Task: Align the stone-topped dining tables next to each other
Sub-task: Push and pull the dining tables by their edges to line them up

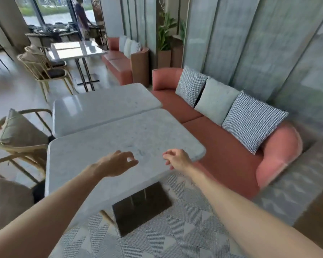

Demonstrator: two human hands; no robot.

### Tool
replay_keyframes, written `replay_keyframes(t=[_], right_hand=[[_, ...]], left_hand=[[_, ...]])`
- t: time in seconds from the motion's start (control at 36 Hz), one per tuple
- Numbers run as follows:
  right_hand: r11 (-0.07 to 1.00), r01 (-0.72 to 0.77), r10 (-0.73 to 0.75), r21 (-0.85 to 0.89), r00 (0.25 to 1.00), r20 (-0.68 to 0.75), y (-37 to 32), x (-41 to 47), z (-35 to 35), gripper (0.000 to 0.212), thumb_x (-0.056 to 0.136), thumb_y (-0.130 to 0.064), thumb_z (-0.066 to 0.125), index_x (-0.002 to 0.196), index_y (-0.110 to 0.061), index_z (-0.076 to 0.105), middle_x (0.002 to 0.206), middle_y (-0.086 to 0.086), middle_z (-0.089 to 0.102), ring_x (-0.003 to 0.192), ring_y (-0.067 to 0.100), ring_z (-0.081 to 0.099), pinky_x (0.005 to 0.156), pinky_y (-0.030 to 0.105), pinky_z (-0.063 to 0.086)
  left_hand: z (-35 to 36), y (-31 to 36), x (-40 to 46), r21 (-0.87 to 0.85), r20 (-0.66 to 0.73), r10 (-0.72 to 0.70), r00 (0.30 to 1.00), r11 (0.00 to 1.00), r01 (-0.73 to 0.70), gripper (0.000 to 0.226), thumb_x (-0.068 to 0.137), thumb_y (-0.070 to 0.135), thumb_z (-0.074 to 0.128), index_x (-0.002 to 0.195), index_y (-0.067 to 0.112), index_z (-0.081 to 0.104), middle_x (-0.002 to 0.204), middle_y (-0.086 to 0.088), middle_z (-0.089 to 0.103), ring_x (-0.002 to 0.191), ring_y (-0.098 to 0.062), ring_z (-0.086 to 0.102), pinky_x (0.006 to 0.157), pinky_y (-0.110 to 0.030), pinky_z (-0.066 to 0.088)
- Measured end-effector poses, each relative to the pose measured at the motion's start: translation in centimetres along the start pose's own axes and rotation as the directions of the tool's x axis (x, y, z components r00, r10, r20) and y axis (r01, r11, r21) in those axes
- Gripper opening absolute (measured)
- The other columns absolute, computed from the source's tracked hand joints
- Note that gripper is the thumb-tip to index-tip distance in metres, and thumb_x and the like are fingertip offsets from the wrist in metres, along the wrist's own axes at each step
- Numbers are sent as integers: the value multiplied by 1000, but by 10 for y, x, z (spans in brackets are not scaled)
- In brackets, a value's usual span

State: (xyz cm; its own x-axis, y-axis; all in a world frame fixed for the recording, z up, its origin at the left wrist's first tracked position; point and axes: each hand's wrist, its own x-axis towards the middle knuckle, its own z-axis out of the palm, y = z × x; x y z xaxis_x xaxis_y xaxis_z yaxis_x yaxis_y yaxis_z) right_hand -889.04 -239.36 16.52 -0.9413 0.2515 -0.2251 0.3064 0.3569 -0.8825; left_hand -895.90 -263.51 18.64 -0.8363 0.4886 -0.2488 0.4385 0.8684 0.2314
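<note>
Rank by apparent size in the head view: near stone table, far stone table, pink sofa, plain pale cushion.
1. Pink sofa and near stone table: too close to rank.
2. Far stone table, shrunk by distance.
3. Plain pale cushion.

- One head-worn view, looking forward and steeply down from above the near table (119, 146).
- It stands close; the far table (101, 107) lies just beyond.
- The sofa (222, 146) runs along the right.
</note>
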Motion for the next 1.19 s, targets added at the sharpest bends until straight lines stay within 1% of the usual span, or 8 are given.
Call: replay_keyframes(t=[0.14, 0.33, 0.53, 0.69, 0.83, 1.03, 1.14, 1.19], right_hand=[[997, 7, -7, 74, 1000, -6, 6, 31, -71, 9, 88, -20, 64, 81, -17, 68, 68, -1, 66, 55, 6, 61, 52, 25, 51], [980, 33, -29, 198, 999, -26, -1, 92, -149, 8, 89, -14, 61, 87, -9, 67, 78, 2, 64, 63, 16, 60, 53, 30, 50], [975, 86, -102, 202, 993, 66, -15, 162, -170, 15, 90, -16, 62, 95, -3, 68, 83, 4, 66, 66, 16, 62, 55, 31, 51], [984, 119, -134, 131, 984, 116, -17, 252, -176, 18, 89, -19, 62, 98, -6, 70, 85, 2, 67, 69, 13, 65, 56, 28, 51], [994, 71, -81, 84, 989, 121, -13, 346, -178, 14, 89, -17, 61, 95, -9, 70, 77, 0, 66, 68, 13, 62, 61, 33, 52], [998, 60, -52, -37, 981, 185, -32, 443, -170, 17, 87, -15, 62, 98, -5, 69, 81, 6, 67, 73, 18, 63, 65, 37, 52], [978, 118, -58, -170, 945, 322, -38, 482, -130, 6, 86, -16, 62, 84, -18, 67, 84, 5, 67, 79, 20, 63, 69, 35, 48], [960, 169, -62, -224, 906, 419, -40, 496, -103, 11, 86, -17, 63, 78, -25, 63, 88, 2, 68, 87, 22, 65, 75, 36, 50]], left_hand=[[-26, 39, 46, 57, -93, -27, 995, 998, 33, 40, 97, 60, 39, 117, 32, 59, 108, -1, 68, 89, -21, 63, 78, -36, 53], [-30, 92, 113, 18, -183, -81, 980, 996, 86, 43, 99, 55, 39, 127, 25, 55, 120, -5, 66, 104, -25, 64, 89, -37, 51], [-33, 139, 190, 3, -265, 17, 964, 1000, -17, 48, 99, 57, 35, 135, 28, 46, 133, 5, 59, 111, -20, 61, 91, -31, 46], [-39, 129, 286, -29, -321, 35, 946, 998, -46, 50, 99, 56, 35, 139, 27, 43, 140, 2, 56, 114, -19, 62, 94, -33, 46], [-29, 95, 380, -189, -283, -93, 955, 981, 40, 53, 100, 55, 37, 142, 23, 41, 143, -3, 53, 122, -20, 57, 98, -34, 44], [-8, 56, 426, -320, -201, -257, 945, 929, 185, 56, 100, 53, 40, 144, 18, 39, 146, -6, 50, 128, -22, 53, 100, -32, 39], [10, 26, 426, -369, -124, -372, 920, 878, 305, 58, 100, 53, 39, 146, 18, 38, 147, -8, 49, 131, -24, 50, 104, -33, 37], [20, 10, 422, -453, -101, -475, 874, 804, 385, 57, 100, 50, 41, 146, 15, 39, 148, -9, 48, 133, -25, 48, 107, -33, 35]])
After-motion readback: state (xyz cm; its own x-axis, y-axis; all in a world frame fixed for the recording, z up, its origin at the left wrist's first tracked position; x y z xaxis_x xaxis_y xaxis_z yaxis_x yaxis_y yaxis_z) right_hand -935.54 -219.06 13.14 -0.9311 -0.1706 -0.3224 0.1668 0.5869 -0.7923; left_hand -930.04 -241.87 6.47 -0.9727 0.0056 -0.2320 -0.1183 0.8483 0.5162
